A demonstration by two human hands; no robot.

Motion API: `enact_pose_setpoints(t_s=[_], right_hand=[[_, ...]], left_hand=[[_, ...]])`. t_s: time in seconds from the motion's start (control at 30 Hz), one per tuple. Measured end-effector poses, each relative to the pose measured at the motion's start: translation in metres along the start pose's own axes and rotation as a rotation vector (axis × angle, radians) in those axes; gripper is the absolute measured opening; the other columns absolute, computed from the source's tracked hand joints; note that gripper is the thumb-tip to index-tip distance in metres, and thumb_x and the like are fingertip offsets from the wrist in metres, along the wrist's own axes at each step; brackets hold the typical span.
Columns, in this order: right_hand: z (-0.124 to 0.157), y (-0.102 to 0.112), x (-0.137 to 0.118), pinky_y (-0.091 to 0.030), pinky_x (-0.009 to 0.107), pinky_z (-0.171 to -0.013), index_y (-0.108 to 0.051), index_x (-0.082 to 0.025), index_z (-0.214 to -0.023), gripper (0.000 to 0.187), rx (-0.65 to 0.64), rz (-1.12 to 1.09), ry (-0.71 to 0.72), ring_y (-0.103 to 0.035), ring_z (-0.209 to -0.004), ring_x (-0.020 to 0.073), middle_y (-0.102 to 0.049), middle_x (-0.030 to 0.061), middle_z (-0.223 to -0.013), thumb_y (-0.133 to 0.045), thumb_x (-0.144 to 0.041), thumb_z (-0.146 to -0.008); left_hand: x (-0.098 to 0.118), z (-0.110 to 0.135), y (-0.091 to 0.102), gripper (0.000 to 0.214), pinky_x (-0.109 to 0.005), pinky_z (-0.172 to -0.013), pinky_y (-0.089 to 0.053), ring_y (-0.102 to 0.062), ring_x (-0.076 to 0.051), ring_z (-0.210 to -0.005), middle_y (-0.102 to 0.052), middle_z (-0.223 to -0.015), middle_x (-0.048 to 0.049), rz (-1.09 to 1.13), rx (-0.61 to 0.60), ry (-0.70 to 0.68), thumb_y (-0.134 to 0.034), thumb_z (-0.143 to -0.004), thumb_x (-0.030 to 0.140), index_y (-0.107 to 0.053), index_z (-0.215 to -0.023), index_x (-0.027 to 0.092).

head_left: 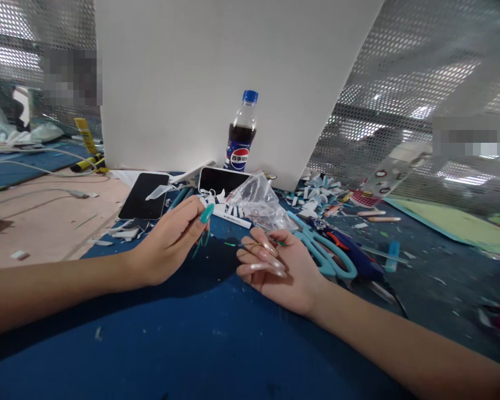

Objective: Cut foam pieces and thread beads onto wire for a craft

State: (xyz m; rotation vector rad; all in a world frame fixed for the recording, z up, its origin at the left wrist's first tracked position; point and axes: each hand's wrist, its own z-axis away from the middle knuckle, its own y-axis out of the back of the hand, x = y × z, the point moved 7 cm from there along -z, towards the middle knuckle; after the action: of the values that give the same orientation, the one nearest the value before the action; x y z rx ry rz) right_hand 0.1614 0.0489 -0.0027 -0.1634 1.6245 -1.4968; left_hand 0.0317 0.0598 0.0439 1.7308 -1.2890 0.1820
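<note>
My left hand (pixel 173 241) rests on the blue table cover (pixel 200 344), fingers curled together; its nails are long and teal, and what it pinches, if anything, is hidden. My right hand (pixel 281 266) lies palm up beside it, fingers curled inward with long pale pink nails, and a thin green-tipped stick (pixel 250 243) runs across its fingertips. Teal scissors (pixel 323 253) lie right behind the right hand. A crumpled clear plastic bag (pixel 258 203) sits just beyond both hands.
A cola bottle (pixel 240 133) stands against a white board (pixel 233 78). Two dark phones (pixel 144 194) (pixel 223 179) lie flat behind my hands. A glue gun (pixel 358 258), paper scraps (pixel 320 191) and pink sticks (pixel 379 216) litter the right side. Cables cross the wooden surface (pixel 45 216) at left.
</note>
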Motion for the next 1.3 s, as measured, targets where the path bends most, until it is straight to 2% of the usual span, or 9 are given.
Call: enact_pose_setpoints(t_s=[0.13,0.33,0.57,0.7,0.8,0.93,1.13,1.23,1.3], right_hand=[[0.0,-0.002,0.002,-0.038,0.021,-0.054,-0.045,-0.016,-0.058,0.031,-0.039,0.08,-0.022,-0.023,-0.042,0.0061,-0.045,-0.0012,-0.057,-0.034,-0.033,-0.081],[-0.002,-0.002,0.003,-0.035,0.02,-0.051,-0.047,-0.015,-0.051,0.04,-0.012,0.089,-0.031,-0.022,-0.045,0.0068,-0.043,-0.0021,-0.051,-0.037,-0.036,-0.085],[-0.001,-0.003,0.005,-0.038,0.019,-0.054,-0.023,-0.015,-0.032,0.061,-0.023,0.146,-0.003,-0.027,-0.043,0.0062,-0.036,-0.0018,-0.035,-0.048,-0.031,-0.086],[-0.001,0.001,0.006,-0.039,0.019,-0.056,-0.031,-0.015,-0.039,0.053,0.017,0.155,-0.002,-0.028,-0.043,0.0055,-0.039,-0.0044,-0.039,-0.056,-0.033,-0.083],[-0.001,0.0,0.004,-0.039,0.018,-0.055,-0.04,-0.015,-0.047,0.047,-0.012,0.171,0.016,-0.024,-0.041,0.0039,-0.04,-0.007,-0.043,-0.063,-0.042,-0.077],[-0.001,0.0,0.002,-0.04,0.018,-0.055,-0.045,-0.015,-0.052,0.041,-0.029,0.114,0.019,-0.023,-0.04,0.0032,-0.042,-0.0079,-0.045,-0.062,-0.041,-0.078],[0.001,-0.003,-0.001,-0.045,0.021,-0.064,-0.043,-0.015,-0.051,0.041,-0.034,0.107,0.052,-0.04,-0.048,0.0048,-0.043,-0.0073,-0.048,-0.067,-0.039,-0.074],[0.002,-0.005,-0.001,-0.047,0.023,-0.071,-0.042,-0.015,-0.051,0.04,-0.032,0.102,0.069,-0.046,-0.055,0.006,-0.043,-0.0074,-0.05,-0.068,-0.037,-0.073],[0.002,-0.007,0.0,-0.047,0.023,-0.069,-0.044,-0.016,-0.053,0.038,-0.059,0.111,0.057,-0.047,-0.055,0.006,-0.044,-0.0074,-0.051,-0.067,-0.037,-0.074]], left_hand=[[0.001,0.002,0.002,0.024,-0.024,-0.058,-0.037,-0.041,-0.009,-0.061,-0.041,-0.07,0.0019,-0.004,0.039,-0.028,-0.03,-0.094,0.02,-0.041,-0.073,0.017],[0.005,0.002,0.001,0.023,-0.024,-0.059,-0.038,-0.042,-0.009,-0.063,-0.042,-0.072,0.0011,-0.027,0.027,-0.1,-0.031,-0.094,0.017,-0.042,-0.073,0.018],[0.01,0.003,0.0,0.023,-0.026,-0.059,-0.038,-0.041,-0.011,-0.063,-0.042,-0.071,0.0001,-0.039,0.002,-0.12,-0.029,-0.093,0.017,-0.041,-0.073,0.018],[0.013,0.004,-0.003,0.023,-0.026,-0.062,-0.038,-0.041,-0.012,-0.067,-0.043,-0.073,-0.0013,-0.041,-0.039,-0.166,-0.03,-0.092,0.013,-0.04,-0.072,0.018],[0.015,0.005,-0.007,0.021,-0.025,-0.061,-0.038,-0.04,-0.012,-0.066,-0.042,-0.072,-0.0006,-0.033,-0.084,-0.188,-0.031,-0.09,0.011,-0.04,-0.073,0.018],[0.014,0.005,-0.012,0.021,-0.024,-0.06,-0.038,-0.04,-0.011,-0.064,-0.042,-0.073,-0.0003,-0.047,-0.148,-0.177,-0.031,-0.091,0.012,-0.041,-0.073,0.018],[0.014,0.007,-0.016,0.017,-0.024,-0.063,-0.038,-0.041,-0.012,-0.068,-0.043,-0.077,-0.0005,-0.021,-0.22,-0.207,-0.032,-0.092,0.018,-0.042,-0.078,0.018],[0.015,0.01,-0.016,0.011,-0.026,-0.069,-0.04,-0.044,-0.014,-0.076,-0.044,-0.085,-0.0023,-0.048,-0.233,-0.256,-0.037,-0.092,0.026,-0.044,-0.087,0.018],[0.016,0.012,-0.016,0.016,-0.028,-0.072,-0.042,-0.045,-0.015,-0.08,-0.045,-0.089,-0.0039,-0.07,-0.237,-0.278,-0.039,-0.091,0.034,-0.043,-0.092,0.019]])
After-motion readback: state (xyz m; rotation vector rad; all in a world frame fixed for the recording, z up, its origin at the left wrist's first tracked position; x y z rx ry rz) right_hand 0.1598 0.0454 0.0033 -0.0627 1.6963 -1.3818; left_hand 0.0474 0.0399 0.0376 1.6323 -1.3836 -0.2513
